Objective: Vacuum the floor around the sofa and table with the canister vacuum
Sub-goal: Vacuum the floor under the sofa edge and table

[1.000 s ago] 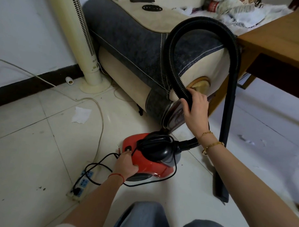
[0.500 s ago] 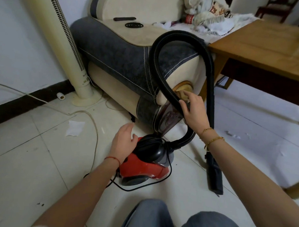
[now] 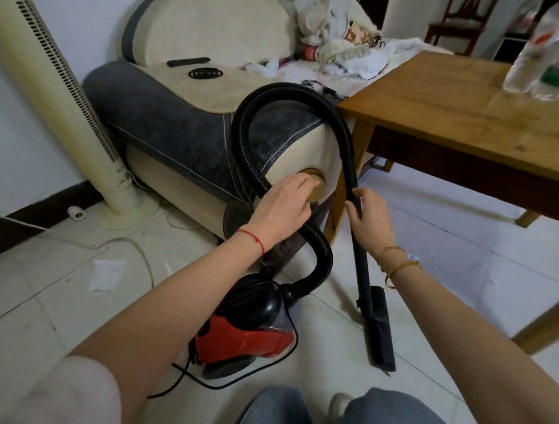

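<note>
- Canister vacuum (image 3: 244,335): glossy red plastic shell under a rounded black top, sitting on pale tiled floor (image 3: 461,284) below and nearer the camera than both sets of fingers.
- Hose (image 3: 243,127): black, ribbed, flexible. Leaves the canister's front, curves up under the left fingers, arches over the sofa arm and comes down to the right fingers.
- Wand (image 3: 361,257): smooth, rigid black tube; long axis steep, running from the right fingers down and slightly right to the floor.
- Floor nozzle (image 3: 380,331): flat, narrow black bar below the right fingers, lying on the tiles, long axis running toward the camera.
- Left hand (image 3: 283,208): fingers loosely curled over the ribbed hose; whether they close fully round it, cannot tell.
- Right hand (image 3: 369,215): thumb and fingers wrapped round the tube where hose meets wand.
- Sofa (image 3: 179,127): grey mottled fabric with cream panels, rounded arm, just behind the left fingers.
- Wooden table (image 3: 452,100): brown grained top, right of and beyond the right fingers.
- Tower fan (image 3: 55,99): cream, slotted column, far left of the left fingers.
- Black cord (image 3: 181,377) trails from the canister's rear.
</note>
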Tool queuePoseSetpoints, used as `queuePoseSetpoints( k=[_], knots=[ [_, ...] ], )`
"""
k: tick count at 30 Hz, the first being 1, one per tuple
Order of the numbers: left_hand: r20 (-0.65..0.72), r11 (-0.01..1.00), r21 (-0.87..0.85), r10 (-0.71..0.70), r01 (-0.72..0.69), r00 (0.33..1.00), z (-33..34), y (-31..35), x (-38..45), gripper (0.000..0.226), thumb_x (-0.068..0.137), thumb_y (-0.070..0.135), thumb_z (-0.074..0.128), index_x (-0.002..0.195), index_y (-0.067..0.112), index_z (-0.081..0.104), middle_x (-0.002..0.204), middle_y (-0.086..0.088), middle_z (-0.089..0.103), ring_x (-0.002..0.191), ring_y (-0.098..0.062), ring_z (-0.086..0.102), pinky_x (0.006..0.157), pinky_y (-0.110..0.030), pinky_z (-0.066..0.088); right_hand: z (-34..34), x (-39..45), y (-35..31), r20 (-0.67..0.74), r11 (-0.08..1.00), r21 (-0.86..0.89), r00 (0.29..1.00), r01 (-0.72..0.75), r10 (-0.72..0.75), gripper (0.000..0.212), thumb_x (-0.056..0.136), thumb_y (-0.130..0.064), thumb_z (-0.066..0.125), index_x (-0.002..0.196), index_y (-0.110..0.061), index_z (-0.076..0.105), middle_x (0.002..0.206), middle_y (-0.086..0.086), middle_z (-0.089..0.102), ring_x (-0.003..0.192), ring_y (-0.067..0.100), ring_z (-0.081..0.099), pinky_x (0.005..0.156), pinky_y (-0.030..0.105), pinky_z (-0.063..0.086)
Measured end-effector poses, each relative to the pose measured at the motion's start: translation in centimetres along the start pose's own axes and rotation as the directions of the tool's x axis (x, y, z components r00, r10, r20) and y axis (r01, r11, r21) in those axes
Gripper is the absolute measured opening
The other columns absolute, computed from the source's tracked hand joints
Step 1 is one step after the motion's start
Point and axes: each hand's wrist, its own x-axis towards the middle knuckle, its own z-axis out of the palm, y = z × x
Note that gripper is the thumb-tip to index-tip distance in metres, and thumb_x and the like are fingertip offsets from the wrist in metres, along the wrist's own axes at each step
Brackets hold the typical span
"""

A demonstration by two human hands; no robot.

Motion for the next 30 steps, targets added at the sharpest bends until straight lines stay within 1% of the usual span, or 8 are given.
queuePoseSetpoints(
  k=[5, 10, 13, 16, 21, 24, 27, 30],
  knots=[
    [0.126, 0.982, 0.133, 0.115, -0.132, 0.985, 4.0, 2.2, 7.0, 0.049, 0.087, 0.009, 0.056, 0.136, 0.010, 0.048, 0.133, -0.007, 0.051, 0.123, -0.021, 0.048, 0.106, -0.033, 0.040, -0.1, 3.1, 3.9, 0.104, 0.995, -0.025, 0.989, -0.100, 0.102, 0.039, 0.095, -0.025, 0.055, 0.129, -0.006, 0.046, 0.126, 0.015, 0.052, 0.119, 0.028, 0.048, 0.100, 0.036, 0.038],
    [0.293, 0.895, 0.330, 0.205, -0.300, 0.934, 8.1, 2.0, 13.1, 0.050, 0.084, 0.005, 0.061, 0.133, 0.007, 0.051, 0.130, -0.011, 0.053, 0.123, -0.025, 0.046, 0.112, -0.035, 0.031, 1.5, 6.3, 7.1, 0.259, 0.981, -0.029, 0.947, -0.191, 0.192, 0.061, 0.092, -0.034, 0.060, 0.140, -0.007, 0.034, 0.137, 0.014, 0.046, 0.124, 0.028, 0.045, 0.104, 0.035, 0.038],
    [0.383, 0.838, 0.405, 0.208, -0.366, 0.900, 9.9, 1.2, 15.9, 0.049, 0.084, 0.006, 0.059, 0.131, 0.007, 0.050, 0.128, -0.011, 0.053, 0.123, -0.027, 0.045, 0.115, -0.037, 0.025, 2.7, 7.4, 8.5, 0.374, 0.974, 0.018, 0.905, -0.226, 0.203, 0.062, 0.089, -0.034, 0.064, 0.137, -0.008, 0.034, 0.131, 0.013, 0.050, 0.115, 0.026, 0.051, 0.091, 0.027, 0.040],
    [0.471, 0.753, 0.477, 0.216, -0.453, 0.855, 11.1, 0.7, 17.6, 0.051, 0.085, 0.007, 0.057, 0.135, 0.006, 0.045, 0.132, -0.013, 0.050, 0.127, -0.030, 0.041, 0.117, -0.040, 0.019, 4.1, 7.9, 9.5, 0.457, 0.963, 0.076, 0.868, -0.257, 0.196, 0.060, 0.086, -0.034, 0.067, 0.131, -0.010, 0.035, 0.121, 0.013, 0.056, 0.104, 0.025, 0.057, 0.085, 0.030, 0.047],
    [0.604, 0.603, 0.568, 0.157, -0.560, 0.781, 12.6, 0.3, 18.5, 0.046, 0.093, 0.013, 0.051, 0.137, 0.003, 0.042, 0.141, -0.015, 0.044, 0.135, -0.034, 0.031, 0.120, -0.044, 0.010, 5.7, 8.1, 10.5, 0.431, 0.974, 0.091, 0.890, -0.208, 0.150, 0.051, 0.089, -0.018, 0.061, 0.129, -0.004, 0.032, 0.102, 0.018, 0.062, 0.083, 0.028, 0.061, 0.063, 0.029, 0.045],
    [0.617, 0.558, 0.597, 0.140, -0.577, 0.774, 12.4, 0.7, 18.3, 0.041, 0.096, 0.013, 0.047, 0.135, 0.003, 0.044, 0.140, -0.016, 0.045, 0.132, -0.033, 0.035, 0.120, -0.045, 0.009, 5.6, 7.7, 10.3, 0.444, 0.978, 0.104, 0.888, -0.183, 0.119, 0.058, 0.090, -0.015, 0.057, 0.137, -0.004, 0.024, 0.099, 0.017, 0.061, 0.078, 0.024, 0.057, 0.054, 0.021, 0.039],
    [0.634, 0.516, 0.611, 0.134, -0.600, 0.761, 11.4, 1.1, 17.4, 0.037, 0.096, 0.016, 0.049, 0.132, 0.008, 0.051, 0.137, -0.013, 0.048, 0.129, -0.032, 0.038, 0.118, -0.044, 0.016, 5.5, 6.6, 9.7, 0.496, 0.987, 0.094, 0.866, -0.127, 0.064, 0.054, 0.091, -0.014, 0.055, 0.135, -0.008, 0.025, 0.102, 0.018, 0.061, 0.084, 0.029, 0.060, 0.064, 0.032, 0.047],
    [0.663, 0.529, 0.594, 0.105, -0.606, 0.741, 10.0, 0.8, 15.9, 0.033, 0.093, 0.017, 0.054, 0.127, 0.014, 0.056, 0.130, -0.007, 0.052, 0.122, -0.028, 0.040, 0.098, -0.037, 0.036, 5.3, 5.0, 8.6, 0.541, 0.992, 0.097, 0.841, -0.080, 0.015, 0.047, 0.088, -0.011, 0.053, 0.127, -0.013, 0.029, 0.098, 0.016, 0.060, 0.082, 0.031, 0.059, 0.075, 0.048, 0.052]
  ],
)
